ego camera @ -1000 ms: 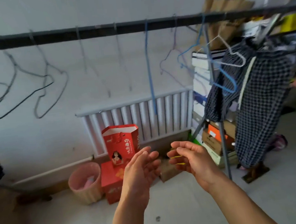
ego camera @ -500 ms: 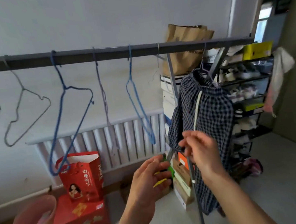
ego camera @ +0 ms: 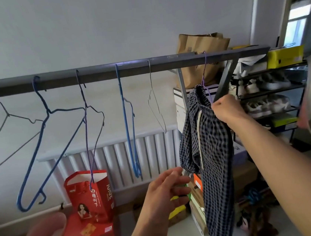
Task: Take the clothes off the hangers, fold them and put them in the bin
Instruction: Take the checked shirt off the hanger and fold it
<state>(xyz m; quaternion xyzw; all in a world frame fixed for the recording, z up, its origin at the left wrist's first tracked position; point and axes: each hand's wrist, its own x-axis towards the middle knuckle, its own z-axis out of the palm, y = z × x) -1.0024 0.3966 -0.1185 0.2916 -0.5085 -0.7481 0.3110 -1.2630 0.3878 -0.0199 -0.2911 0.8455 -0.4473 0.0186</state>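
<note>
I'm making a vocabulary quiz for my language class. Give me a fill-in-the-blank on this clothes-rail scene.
1. The right hand grips the checked trousers, which hang from a ____ hanger.
2. The left hand holds ____.
3. Every other hanger on the rail is ____.
4. The red bag stands on a red ____.

Missing words: purple; nothing; empty; box.
</note>
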